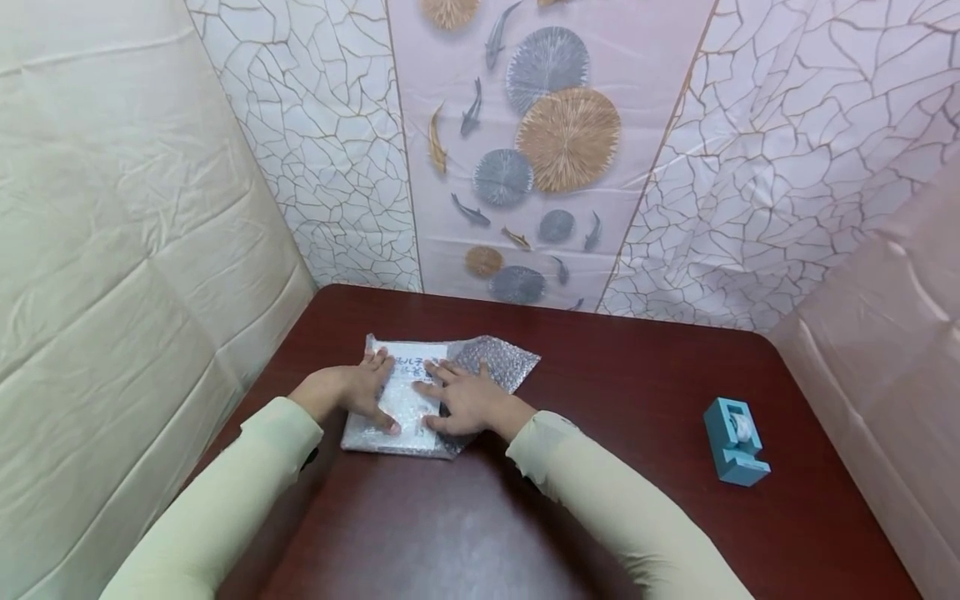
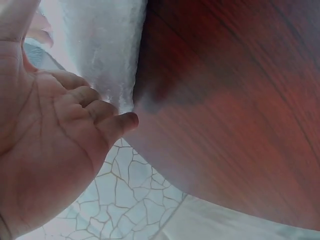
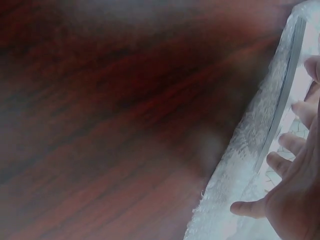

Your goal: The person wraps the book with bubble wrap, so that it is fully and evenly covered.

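A white book (image 1: 411, 407) with printed characters on its cover lies flat on the table, covered by bubble wrap (image 1: 506, 360). A loose flap of the wrap spreads out past the book's right side. With fingers spread, my left hand (image 1: 362, 390) rests on the left part of the wrapped book. My right hand (image 1: 471, 402) lies spread over its right edge, partly on the wrap. From the right wrist, the book's edge (image 3: 287, 90) shows through the clear bubble wrap (image 3: 240, 155) beside the fingers. In the left wrist view the wrap (image 2: 107, 50) borders the little finger.
A teal tape dispenser (image 1: 727, 458) with a roll in it stands at the right on the dark red wooden table (image 1: 600, 400). Cream padded cloth hangs on the left, and a patterned backdrop (image 1: 547, 167) rises behind the table's far edge.
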A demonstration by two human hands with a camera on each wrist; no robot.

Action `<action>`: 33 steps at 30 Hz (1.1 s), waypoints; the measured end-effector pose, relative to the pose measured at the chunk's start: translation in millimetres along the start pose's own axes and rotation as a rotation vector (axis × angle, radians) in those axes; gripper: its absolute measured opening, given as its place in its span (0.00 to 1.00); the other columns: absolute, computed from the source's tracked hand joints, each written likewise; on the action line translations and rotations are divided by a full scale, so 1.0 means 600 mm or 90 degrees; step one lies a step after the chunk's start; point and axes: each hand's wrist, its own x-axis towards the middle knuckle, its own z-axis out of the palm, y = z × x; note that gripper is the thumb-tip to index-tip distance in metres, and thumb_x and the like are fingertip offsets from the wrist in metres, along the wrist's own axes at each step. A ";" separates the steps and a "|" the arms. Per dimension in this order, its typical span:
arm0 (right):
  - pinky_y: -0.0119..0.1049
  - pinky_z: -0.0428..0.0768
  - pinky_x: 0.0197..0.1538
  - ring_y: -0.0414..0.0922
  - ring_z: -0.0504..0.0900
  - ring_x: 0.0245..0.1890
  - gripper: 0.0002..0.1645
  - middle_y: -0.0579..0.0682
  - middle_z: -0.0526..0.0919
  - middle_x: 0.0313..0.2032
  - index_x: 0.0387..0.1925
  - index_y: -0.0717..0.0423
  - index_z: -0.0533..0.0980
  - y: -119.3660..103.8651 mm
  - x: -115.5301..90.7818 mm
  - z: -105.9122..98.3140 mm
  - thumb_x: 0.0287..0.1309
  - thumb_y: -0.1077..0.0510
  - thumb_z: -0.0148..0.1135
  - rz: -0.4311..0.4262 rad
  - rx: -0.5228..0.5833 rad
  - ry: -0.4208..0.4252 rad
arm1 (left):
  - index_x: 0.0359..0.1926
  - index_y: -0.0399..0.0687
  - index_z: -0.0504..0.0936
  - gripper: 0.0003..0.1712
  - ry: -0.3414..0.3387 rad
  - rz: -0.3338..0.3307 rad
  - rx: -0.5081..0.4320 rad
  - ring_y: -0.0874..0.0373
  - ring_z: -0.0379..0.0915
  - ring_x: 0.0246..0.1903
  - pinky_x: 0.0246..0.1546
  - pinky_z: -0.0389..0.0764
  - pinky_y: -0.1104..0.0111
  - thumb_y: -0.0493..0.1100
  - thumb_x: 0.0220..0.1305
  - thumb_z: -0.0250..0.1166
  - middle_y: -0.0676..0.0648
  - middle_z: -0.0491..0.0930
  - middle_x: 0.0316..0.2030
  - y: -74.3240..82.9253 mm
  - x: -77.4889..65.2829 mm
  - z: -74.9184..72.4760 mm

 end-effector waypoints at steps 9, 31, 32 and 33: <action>0.85 0.52 0.78 0.54 0.47 0.91 0.44 0.45 0.44 0.91 0.89 0.27 0.53 0.003 0.000 -0.003 0.81 0.25 0.43 -0.004 -0.002 0.018 | 0.85 0.20 0.43 0.72 0.046 -0.050 0.057 0.22 0.32 0.86 0.87 0.49 0.38 0.78 0.74 0.59 0.19 0.35 0.85 0.038 0.013 -0.002; 0.81 0.62 0.77 0.65 0.63 0.83 0.43 0.60 0.64 0.84 0.85 0.46 0.65 0.127 -0.078 0.006 0.80 0.33 0.57 0.102 0.026 0.154 | 0.86 0.23 0.44 0.96 0.152 -0.092 -0.008 0.25 0.28 0.87 0.87 0.49 0.39 1.00 0.45 0.56 0.21 0.36 0.86 -0.026 0.103 0.077; 0.79 0.63 0.77 0.65 0.63 0.82 0.42 0.60 0.64 0.83 0.85 0.47 0.65 0.139 -0.087 0.006 0.81 0.34 0.57 0.119 0.020 0.158 | 0.86 0.23 0.43 0.99 0.150 -0.091 -0.008 0.25 0.27 0.87 0.88 0.48 0.39 1.02 0.41 0.54 0.22 0.35 0.86 -0.029 0.107 0.079; 0.78 0.65 0.76 0.65 0.64 0.81 0.43 0.60 0.65 0.82 0.86 0.48 0.65 0.151 -0.095 0.007 0.81 0.34 0.57 0.137 0.014 0.160 | 0.86 0.24 0.43 1.00 0.150 -0.091 -0.012 0.26 0.26 0.87 0.88 0.47 0.39 1.03 0.38 0.52 0.22 0.35 0.86 -0.031 0.112 0.082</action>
